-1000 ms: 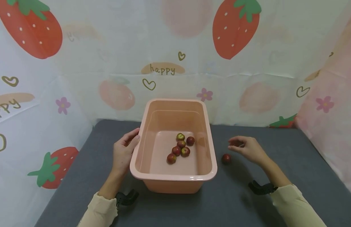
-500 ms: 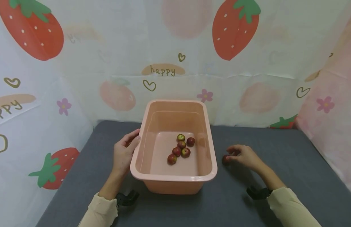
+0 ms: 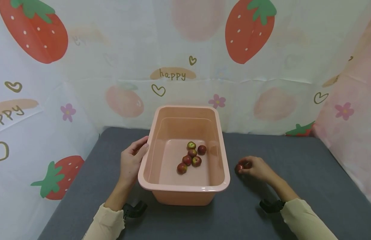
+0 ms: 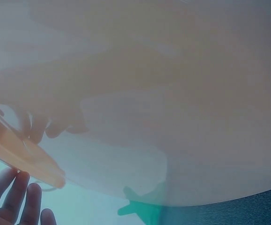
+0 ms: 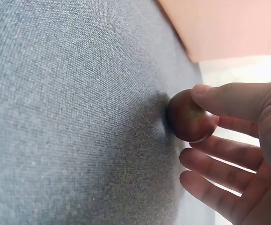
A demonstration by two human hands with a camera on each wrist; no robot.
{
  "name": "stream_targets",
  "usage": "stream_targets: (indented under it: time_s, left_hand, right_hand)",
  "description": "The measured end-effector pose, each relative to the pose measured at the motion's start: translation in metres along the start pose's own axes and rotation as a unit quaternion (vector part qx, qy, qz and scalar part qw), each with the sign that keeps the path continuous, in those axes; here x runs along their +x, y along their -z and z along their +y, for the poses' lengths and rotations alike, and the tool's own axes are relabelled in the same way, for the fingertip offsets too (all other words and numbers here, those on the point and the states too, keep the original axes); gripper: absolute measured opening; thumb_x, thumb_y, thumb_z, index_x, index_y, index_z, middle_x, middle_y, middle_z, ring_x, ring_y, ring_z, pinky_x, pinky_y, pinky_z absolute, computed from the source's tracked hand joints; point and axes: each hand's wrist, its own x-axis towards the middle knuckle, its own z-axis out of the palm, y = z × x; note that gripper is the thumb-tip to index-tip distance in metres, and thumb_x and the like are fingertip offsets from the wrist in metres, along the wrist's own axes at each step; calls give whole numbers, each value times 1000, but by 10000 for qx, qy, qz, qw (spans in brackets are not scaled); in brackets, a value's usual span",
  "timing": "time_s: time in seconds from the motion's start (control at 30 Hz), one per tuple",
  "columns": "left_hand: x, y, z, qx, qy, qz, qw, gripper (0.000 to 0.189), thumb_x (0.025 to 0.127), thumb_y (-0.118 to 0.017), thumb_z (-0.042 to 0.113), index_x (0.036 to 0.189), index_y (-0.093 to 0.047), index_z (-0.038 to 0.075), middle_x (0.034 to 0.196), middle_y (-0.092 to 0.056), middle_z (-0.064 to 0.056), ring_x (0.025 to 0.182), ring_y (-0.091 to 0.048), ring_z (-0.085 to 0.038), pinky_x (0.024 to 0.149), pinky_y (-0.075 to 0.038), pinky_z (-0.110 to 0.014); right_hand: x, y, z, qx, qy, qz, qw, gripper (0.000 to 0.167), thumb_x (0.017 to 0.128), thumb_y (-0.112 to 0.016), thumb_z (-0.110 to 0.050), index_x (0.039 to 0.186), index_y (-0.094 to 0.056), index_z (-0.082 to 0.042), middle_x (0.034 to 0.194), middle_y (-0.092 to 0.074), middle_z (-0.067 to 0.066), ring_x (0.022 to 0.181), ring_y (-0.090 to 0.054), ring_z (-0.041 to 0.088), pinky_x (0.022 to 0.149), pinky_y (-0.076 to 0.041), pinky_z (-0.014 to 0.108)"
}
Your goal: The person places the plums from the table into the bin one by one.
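A deep pink plastic basin (image 3: 185, 188) stands in the middle of the table. Several small round red-and-green fruits (image 3: 187, 160) lie together on its floor. My left hand (image 3: 132, 162) holds the basin's left rim, thumb at the top edge and the other fingers under it; the left wrist view shows these fingers (image 4: 18, 192) just below the rim. Right of the basin, my right hand (image 3: 257, 168) pinches one small red fruit (image 5: 190, 117) between thumb and fingers. That fruit is down at the tabletop, with its shadow beside it; two lower fingers are apart from it.
Dark grey cloth covers the table (image 3: 293, 156). A white curtain (image 3: 185, 40) printed with strawberries, hearts and flowers hangs behind and at the left, with pink cloth at the right. Each wrist wears a black camera strap (image 3: 271, 205).
My right hand has come down and slightly left onto the loose fruit and now pinches it. The left hand and the basin have stayed in place.
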Motion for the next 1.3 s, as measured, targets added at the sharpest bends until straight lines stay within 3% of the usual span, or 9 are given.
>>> stream_targets:
  time_s: [0.23,0.7,1.3]
  left_hand:
    - [0,0,0,-75,50,-52,9999,37,94,-64,11,129,-62,1,101,-68,20,92,-68,-1,78,-58,-19]
    - [1,1,-1,-36,42,-29,10000,36,94,-63,11,129,-62,1,99,-68,20,92,-68,0,77,-58,-18]
    - [0,0,0,5,39,-26,10000,36,94,-64,12,129,-62,2,100,-67,19,93,-68,-1,77,-58,-19]
  right_hand:
    - [0,-3,0,-25,31,5,10000,30,80,-78,-14,104,-69,2,91,-71,13,80,-65,18,68,-52,32]
    - [0,-2,2,9,-1,78,10000,30,81,-77,-14,104,-69,3,90,-71,12,78,-64,15,66,-51,29]
    - [3,25,-4,123,-97,298,9994,32,84,-76,-18,108,-69,1,94,-72,14,82,-66,19,67,-52,29]
